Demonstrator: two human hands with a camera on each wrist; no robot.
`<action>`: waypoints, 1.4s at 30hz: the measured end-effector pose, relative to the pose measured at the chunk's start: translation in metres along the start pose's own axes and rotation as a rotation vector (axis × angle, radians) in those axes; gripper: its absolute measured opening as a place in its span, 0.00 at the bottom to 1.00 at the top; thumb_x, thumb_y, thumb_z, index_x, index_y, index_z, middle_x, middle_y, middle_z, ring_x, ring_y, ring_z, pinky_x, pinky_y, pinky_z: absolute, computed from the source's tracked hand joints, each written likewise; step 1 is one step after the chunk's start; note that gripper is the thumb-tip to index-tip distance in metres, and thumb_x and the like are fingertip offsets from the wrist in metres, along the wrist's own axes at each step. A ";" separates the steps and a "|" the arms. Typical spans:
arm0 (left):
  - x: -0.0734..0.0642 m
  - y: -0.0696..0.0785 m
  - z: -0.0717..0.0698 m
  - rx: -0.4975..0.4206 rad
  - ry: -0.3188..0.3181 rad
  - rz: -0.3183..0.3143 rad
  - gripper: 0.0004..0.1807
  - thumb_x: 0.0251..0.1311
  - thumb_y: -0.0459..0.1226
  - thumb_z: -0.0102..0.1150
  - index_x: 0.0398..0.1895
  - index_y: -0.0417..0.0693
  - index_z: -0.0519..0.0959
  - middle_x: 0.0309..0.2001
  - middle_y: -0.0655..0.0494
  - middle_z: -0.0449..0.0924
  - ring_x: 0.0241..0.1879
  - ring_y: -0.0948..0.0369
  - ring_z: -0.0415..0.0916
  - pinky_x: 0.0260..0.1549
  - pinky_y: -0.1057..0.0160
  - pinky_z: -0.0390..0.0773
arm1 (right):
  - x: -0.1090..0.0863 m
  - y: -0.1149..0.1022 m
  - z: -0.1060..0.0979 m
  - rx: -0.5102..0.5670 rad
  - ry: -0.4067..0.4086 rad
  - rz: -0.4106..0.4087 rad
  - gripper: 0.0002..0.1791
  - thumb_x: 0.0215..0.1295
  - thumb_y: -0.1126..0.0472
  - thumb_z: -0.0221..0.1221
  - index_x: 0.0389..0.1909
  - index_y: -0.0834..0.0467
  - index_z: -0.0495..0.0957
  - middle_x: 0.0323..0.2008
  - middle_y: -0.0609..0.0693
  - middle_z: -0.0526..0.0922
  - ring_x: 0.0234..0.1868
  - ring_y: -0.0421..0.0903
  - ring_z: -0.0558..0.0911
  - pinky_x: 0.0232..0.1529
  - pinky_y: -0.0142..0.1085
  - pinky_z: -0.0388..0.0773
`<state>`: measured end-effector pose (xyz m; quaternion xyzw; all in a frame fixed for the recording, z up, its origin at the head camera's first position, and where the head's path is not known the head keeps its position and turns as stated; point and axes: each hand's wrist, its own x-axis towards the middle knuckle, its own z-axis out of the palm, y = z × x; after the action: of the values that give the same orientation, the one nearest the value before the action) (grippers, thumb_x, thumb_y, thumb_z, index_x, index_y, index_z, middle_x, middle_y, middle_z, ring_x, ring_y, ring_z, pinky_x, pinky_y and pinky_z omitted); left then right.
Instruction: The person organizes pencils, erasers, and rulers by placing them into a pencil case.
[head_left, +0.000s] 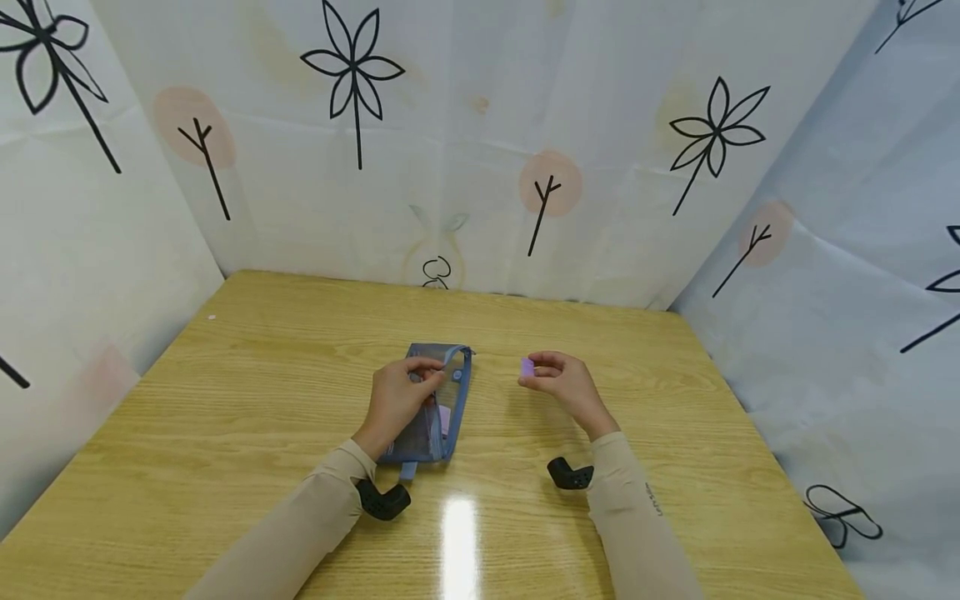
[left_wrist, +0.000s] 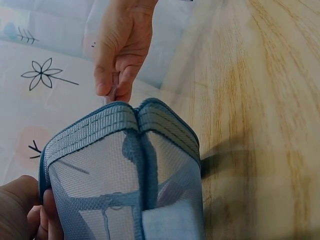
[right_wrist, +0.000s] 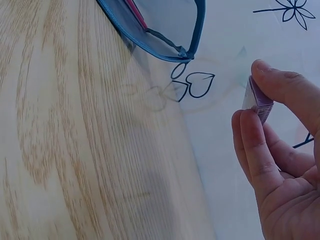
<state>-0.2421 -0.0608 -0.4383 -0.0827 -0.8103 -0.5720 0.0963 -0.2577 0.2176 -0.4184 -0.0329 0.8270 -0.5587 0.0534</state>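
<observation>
A blue mesh zip pouch [head_left: 412, 437] is on the table with its zipped mouth spread open toward the right. My left hand [head_left: 399, 393] grips the pouch's upper edge between thumb and fingers; the left wrist view shows the fingertips at the blue binding [left_wrist: 90, 127]. Through the mesh a pale pinkish item [head_left: 445, 419] shows inside, and the right wrist view catches a red strip [right_wrist: 136, 14] in the mouth. To the right of the pouch, my right hand [head_left: 567, 389] pinches a small lilac block [right_wrist: 259, 100] with a printed whitish side, held above the table.
The wood-grain table [head_left: 300, 367] meets patterned white cloth walls [head_left: 465, 125] at the back and both sides. A tiny pale scrap [head_left: 212, 317] lies near the far left corner. Black wrist devices [head_left: 384, 500] sit at both cuffs, and a bright reflection crosses the table's front.
</observation>
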 end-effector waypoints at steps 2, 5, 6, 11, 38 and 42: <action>0.000 0.000 0.000 0.000 0.000 0.002 0.09 0.61 0.35 0.66 0.43 0.41 0.86 0.27 0.47 0.82 0.17 0.60 0.78 0.18 0.64 0.78 | 0.000 -0.001 0.001 0.006 -0.008 -0.002 0.31 0.59 0.58 0.70 0.63 0.60 0.74 0.60 0.59 0.77 0.60 0.54 0.78 0.57 0.45 0.78; 0.000 0.000 0.000 -0.004 -0.002 0.003 0.09 0.61 0.35 0.66 0.43 0.41 0.86 0.27 0.46 0.83 0.17 0.61 0.78 0.19 0.65 0.78 | -0.001 -0.003 0.004 0.025 -0.016 0.002 0.32 0.59 0.59 0.70 0.64 0.61 0.73 0.60 0.61 0.77 0.59 0.54 0.78 0.57 0.46 0.78; 0.000 -0.001 0.000 -0.004 -0.002 0.004 0.09 0.61 0.35 0.66 0.43 0.41 0.86 0.27 0.47 0.83 0.17 0.61 0.78 0.19 0.65 0.78 | -0.001 -0.003 0.005 0.030 -0.018 0.002 0.32 0.59 0.60 0.69 0.64 0.61 0.72 0.60 0.61 0.77 0.59 0.54 0.78 0.57 0.47 0.78; 0.001 -0.001 0.001 -0.007 0.003 0.000 0.09 0.60 0.34 0.66 0.42 0.40 0.86 0.26 0.50 0.82 0.17 0.62 0.78 0.19 0.66 0.78 | 0.001 -0.003 0.010 0.034 -0.017 -0.001 0.31 0.59 0.59 0.70 0.64 0.60 0.73 0.59 0.60 0.78 0.58 0.54 0.79 0.57 0.48 0.77; 0.001 -0.002 0.001 0.009 -0.008 -0.013 0.10 0.61 0.37 0.66 0.43 0.43 0.86 0.27 0.48 0.83 0.18 0.60 0.79 0.19 0.64 0.78 | 0.002 -0.027 0.040 0.050 -0.088 -0.010 0.30 0.60 0.65 0.68 0.64 0.66 0.71 0.56 0.65 0.79 0.53 0.52 0.81 0.54 0.48 0.79; 0.002 -0.002 0.001 0.012 -0.008 -0.010 0.10 0.62 0.37 0.65 0.43 0.43 0.86 0.26 0.52 0.82 0.18 0.60 0.79 0.19 0.64 0.78 | 0.010 -0.016 0.048 0.042 -0.067 -0.021 0.29 0.60 0.64 0.68 0.62 0.63 0.73 0.55 0.61 0.80 0.51 0.50 0.82 0.50 0.42 0.82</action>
<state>-0.2441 -0.0604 -0.4398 -0.0804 -0.8146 -0.5673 0.0905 -0.2620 0.1665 -0.4218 -0.0590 0.8123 -0.5753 0.0761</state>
